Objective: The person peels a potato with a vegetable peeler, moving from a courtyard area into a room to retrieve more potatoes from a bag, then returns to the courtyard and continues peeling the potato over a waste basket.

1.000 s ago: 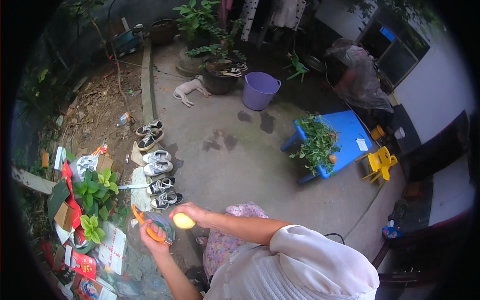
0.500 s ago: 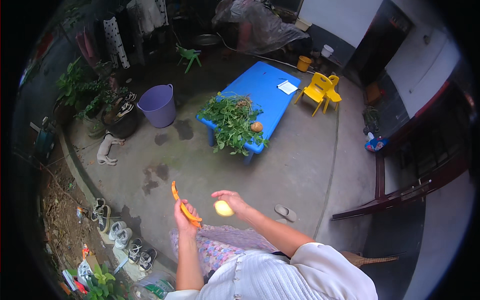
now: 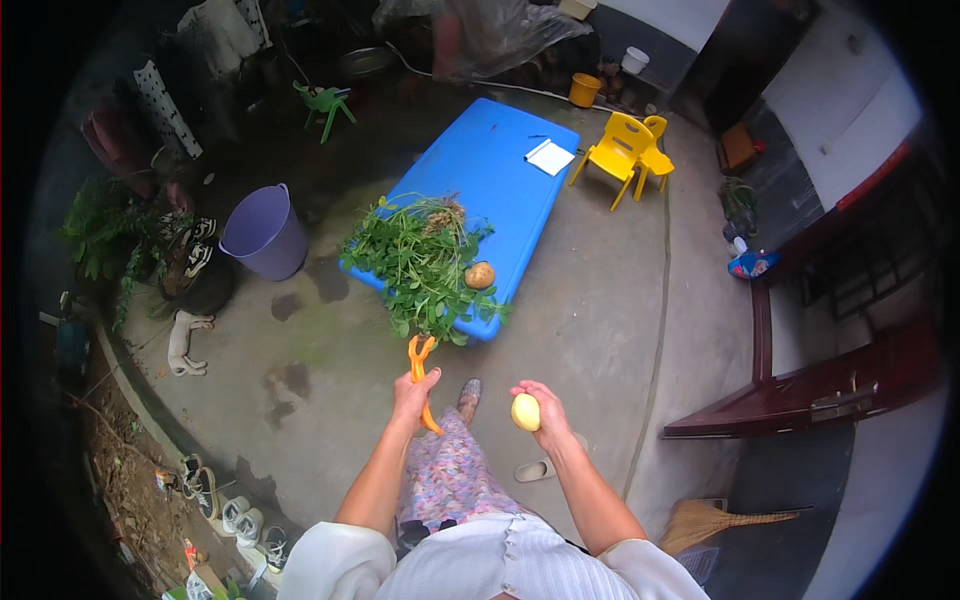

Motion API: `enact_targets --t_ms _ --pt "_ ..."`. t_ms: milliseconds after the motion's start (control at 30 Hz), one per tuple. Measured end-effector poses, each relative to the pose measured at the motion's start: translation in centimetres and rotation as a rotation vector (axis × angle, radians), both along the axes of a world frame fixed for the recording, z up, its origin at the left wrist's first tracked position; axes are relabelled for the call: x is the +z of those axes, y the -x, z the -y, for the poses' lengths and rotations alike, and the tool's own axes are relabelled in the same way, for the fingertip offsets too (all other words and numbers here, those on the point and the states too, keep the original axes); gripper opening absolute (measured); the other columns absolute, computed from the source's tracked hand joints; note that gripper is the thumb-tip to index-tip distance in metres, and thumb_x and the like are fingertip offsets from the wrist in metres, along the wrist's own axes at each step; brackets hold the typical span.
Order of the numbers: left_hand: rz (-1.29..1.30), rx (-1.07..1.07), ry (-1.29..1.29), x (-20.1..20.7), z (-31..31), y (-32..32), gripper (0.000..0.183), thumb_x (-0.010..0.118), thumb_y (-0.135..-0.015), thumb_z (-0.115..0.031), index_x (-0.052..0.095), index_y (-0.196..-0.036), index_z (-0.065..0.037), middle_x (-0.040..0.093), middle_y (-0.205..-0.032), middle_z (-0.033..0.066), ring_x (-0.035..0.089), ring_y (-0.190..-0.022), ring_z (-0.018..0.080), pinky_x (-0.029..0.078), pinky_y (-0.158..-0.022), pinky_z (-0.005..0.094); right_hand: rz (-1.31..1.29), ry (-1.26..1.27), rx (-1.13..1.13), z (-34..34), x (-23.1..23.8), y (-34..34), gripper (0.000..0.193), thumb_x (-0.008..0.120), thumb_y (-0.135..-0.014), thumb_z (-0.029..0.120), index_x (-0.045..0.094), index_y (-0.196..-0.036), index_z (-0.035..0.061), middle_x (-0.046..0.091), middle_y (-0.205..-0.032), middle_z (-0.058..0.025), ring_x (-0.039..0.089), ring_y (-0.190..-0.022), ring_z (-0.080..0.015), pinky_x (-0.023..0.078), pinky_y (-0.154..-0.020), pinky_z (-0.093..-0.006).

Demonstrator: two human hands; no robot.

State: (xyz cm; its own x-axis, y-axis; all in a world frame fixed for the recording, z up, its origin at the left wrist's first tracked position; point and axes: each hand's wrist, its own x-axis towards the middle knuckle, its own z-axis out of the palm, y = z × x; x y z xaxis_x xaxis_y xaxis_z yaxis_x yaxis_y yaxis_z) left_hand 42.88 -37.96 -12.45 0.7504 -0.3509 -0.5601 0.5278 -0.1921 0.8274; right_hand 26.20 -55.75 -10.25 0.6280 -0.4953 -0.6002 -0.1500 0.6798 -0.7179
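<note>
My left hand [image 3: 408, 397] is closed around the handle of an orange peeler [image 3: 420, 352], its head pointing up and away from me. In my right hand [image 3: 550, 412] rests a pale yellow peeled potato [image 3: 525, 412], with the fingers curled about its far side. The two hands are apart, in front of my body. Beyond them, a leafy green bunch of plants [image 3: 420, 260] lies over the near end of a blue table [image 3: 500, 150]. An unpeeled brown potato [image 3: 480, 275] sits beside the leaves, close to the table's right edge.
A white notepad [image 3: 549, 157] lies on the table's far part. Yellow chairs [image 3: 620, 145] stand right of it, a purple tub [image 3: 266, 235] left. A white animal [image 3: 186, 342] lies on the floor. One slipper [image 3: 535, 470] is near my feet; a dark red door [image 3: 790, 400] stands at right.
My view has shifted and the table appears nearer. My hands have moved farther apart; the peeler has turned so its other end points away. The potato stays in my right hand.
</note>
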Motion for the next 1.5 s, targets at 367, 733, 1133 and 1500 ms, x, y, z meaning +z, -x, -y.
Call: enact_targets --t_ms 367,733,1133,1500 --pt "0.756 -0.539 -0.644 -10.8 18.3 -13.7 0.027 0.068 -0.072 -0.017 0.057 -0.096 -0.011 0.058 -0.091 0.0115 0.062 -0.081 0.0334 0.048 -0.065 0.0438 -0.252 -0.19 -0.177 11.8 -4.3 -7.2 0.012 0.05 -0.087 0.015 0.055 -0.093 0.0059 0.063 -0.083 -0.0103 0.06 -0.072 -0.0201 0.051 -0.056 -0.0351" --pt "1.029 -1.075 -0.92 -22.6 28.7 -18.3 0.07 0.069 -0.072 -0.015 0.033 -0.13 -0.028 0.044 -0.119 0.023 0.064 -0.079 0.031 0.054 -0.066 0.0387 -0.381 -0.278 -0.336 15.4 -7.3 -6.4 0.013 0.049 -0.086 0.017 0.056 -0.091 0.0062 0.062 -0.08 -0.0119 0.061 -0.073 -0.0224 0.051 -0.057 -0.0337" --pt "-1.039 -0.274 0.753 -11.3 30.8 -21.9 0.062 0.045 -0.087 -0.052 0.039 -0.131 -0.008 0.057 -0.106 0.0282 0.038 -0.037 0.0099 0.034 -0.036 0.0212 -0.33 -0.373 -0.306 20.5 -5.6 -8.6 0.015 0.049 -0.087 0.02 0.056 -0.09 0.0067 0.061 -0.079 -0.0103 0.059 -0.065 -0.0214 0.048 -0.051 -0.0337" --pt "-0.826 -0.378 0.942 -1.5 41.5 -18.7 0.068 0.056 -0.082 -0.051 0.035 -0.131 -0.01 0.055 -0.106 0.03 0.042 -0.037 0.0109 0.035 -0.034 0.0222 -0.133 -0.406 -0.344 34.5 -2.4 -6.3 0.019 0.046 -0.089 0.021 0.057 -0.097 0.0072 0.061 -0.081 -0.0077 0.062 -0.07 -0.0189 0.051 -0.057 -0.0333"
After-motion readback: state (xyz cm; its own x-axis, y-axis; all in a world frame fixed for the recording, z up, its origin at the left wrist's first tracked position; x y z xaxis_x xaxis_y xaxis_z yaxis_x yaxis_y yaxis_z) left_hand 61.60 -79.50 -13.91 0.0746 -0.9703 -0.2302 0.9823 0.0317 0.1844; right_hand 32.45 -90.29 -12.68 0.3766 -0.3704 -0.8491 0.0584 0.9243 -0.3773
